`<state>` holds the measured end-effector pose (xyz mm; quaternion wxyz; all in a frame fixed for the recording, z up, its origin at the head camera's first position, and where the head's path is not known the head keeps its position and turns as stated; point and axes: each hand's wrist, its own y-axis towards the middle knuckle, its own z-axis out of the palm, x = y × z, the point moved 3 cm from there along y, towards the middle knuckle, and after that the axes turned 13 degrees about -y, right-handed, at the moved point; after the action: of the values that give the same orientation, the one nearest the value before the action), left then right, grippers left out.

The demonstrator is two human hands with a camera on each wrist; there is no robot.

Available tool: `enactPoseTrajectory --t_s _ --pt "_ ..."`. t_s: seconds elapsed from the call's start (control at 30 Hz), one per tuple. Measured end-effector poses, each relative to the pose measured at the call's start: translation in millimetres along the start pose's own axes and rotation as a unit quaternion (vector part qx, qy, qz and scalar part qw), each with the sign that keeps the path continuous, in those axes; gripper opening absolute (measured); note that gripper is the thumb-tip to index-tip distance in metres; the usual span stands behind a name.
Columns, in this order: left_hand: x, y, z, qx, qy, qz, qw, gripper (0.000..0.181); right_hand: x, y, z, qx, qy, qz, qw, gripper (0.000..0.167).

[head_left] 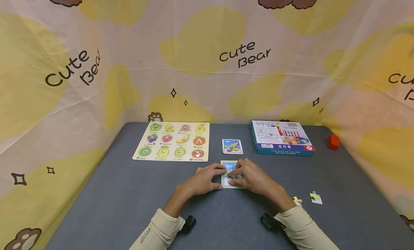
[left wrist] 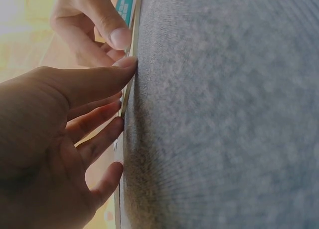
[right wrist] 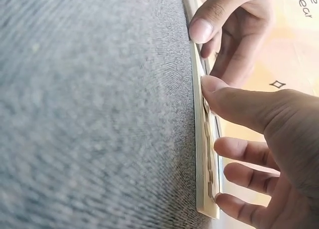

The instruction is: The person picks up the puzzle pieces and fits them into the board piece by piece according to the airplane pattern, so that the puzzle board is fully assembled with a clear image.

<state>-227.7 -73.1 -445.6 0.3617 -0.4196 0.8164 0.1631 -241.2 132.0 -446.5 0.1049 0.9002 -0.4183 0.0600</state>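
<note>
Touching pale wooden rectangular puzzle board (right wrist: 200, 154) along edge with loosely spread left hand (head_left: 205, 179), on top with half-bent right hand (head_left: 254, 176); cannot tell if pinching.

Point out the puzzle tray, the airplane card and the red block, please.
Puzzle tray (right wrist: 201, 164), right wrist view: its side edge.
Airplane card (head_left: 232, 146), head view: the printed plane.
Red block (head_left: 333, 142), head view: its visible middle.

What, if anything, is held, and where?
The puzzle board, steadied at its left edge by the left hand; whether the right hand pinches anything cannot be told.
</note>
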Motion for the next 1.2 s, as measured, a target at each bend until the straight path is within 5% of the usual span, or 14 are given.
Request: enactPoseTrajectory --t_s 1.2 --pt "2.7 -0.4 1.7 0.002 0.008 -0.009 0.9999 0.058 3.7 -0.4 0.9 -0.006 -0.019 0.027 0.9994 0.023"
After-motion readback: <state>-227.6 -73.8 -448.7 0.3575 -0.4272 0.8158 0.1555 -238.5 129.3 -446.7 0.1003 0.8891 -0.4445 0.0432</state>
